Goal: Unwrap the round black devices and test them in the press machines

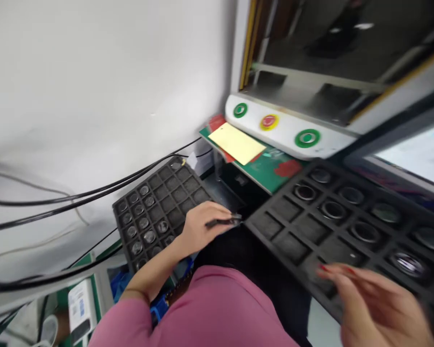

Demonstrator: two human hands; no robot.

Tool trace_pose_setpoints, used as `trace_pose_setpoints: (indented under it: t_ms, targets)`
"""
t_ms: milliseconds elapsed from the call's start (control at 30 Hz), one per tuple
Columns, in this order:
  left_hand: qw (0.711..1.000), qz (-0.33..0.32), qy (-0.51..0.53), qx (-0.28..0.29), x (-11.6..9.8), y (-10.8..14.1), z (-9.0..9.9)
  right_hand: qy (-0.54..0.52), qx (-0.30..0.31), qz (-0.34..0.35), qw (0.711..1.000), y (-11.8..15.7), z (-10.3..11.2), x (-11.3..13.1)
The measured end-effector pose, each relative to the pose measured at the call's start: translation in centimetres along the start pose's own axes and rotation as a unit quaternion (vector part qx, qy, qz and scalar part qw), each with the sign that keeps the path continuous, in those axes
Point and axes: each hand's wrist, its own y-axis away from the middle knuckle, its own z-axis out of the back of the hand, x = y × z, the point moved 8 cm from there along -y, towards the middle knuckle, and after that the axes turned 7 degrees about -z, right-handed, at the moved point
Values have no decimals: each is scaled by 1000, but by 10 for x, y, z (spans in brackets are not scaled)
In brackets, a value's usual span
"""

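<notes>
My left hand (204, 224) is closed on a small dark tool (222, 221) with a shiny, blurred tip, between the two trays. Behind it lies the left black compartment tray (173, 217), with round glassy pieces in its left compartments. At the right, my right hand (378, 303) is held over the near part of the right black tray (285, 255). Its thumb and forefinger are apart, and nothing shows between them. Dark-rimmed round pieces (333, 209) sit in the far and right compartments of that tray.
A machine's white panel (287, 129) carries two green buttons and a red one. Yellow paper (237, 143) lies on a green surface (262, 176) below it. Black cables (94, 194) cross at left. A screen (419, 149) stands at right, a white box (81, 306) at lower left.
</notes>
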Motion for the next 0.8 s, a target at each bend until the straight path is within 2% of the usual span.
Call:
trace_pose_setpoints:
  t_ms: [33,100,167,267,333,367,433,500,533,600,633,667,733,800]
  targets:
    - [995,-98,-14,13,-25,-5,-12,-10,-16,1,1000,-2,0,3]
    - [968,-249,-37,18,-65,-10,-31,-51,11,-3,999,-8,-8,11]
    - [952,-300,-30,46,-86,-15,-49,-108,81,-8,991,-11,-21,23]
    - [938,-290,4,192,-99,-20,-84,-171,129,-32,976,-13,-29,34]
    - [929,-261,9,262,-100,-19,-100,-198,127,-52,971,-13,-26,36]
    - [931,-252,11,265,-101,-19,-103,-210,116,-58,969,-13,-22,36]
    - [953,-218,38,207,-99,-22,-99,-227,82,-54,969,-13,-12,37]
    - [970,-121,139,159,-89,-24,-100,-227,38,-39,972,-13,-1,38]
    - [961,-49,211,170,-81,-22,-108,-221,20,-29,975,-12,2,40]
    - [905,106,337,236,-72,-11,-134,-202,-16,-3,979,-10,8,43]
    - [877,164,370,258,-70,-6,-144,-190,-40,14,981,-8,10,45]
    - [862,206,381,264,-70,-2,-152,-174,-70,35,982,-6,14,47]
    - [867,243,363,239,-70,-2,-158,-134,-139,79,978,1,21,53]
    - [880,240,346,219,-73,-4,-161,-94,-189,109,971,7,27,56]
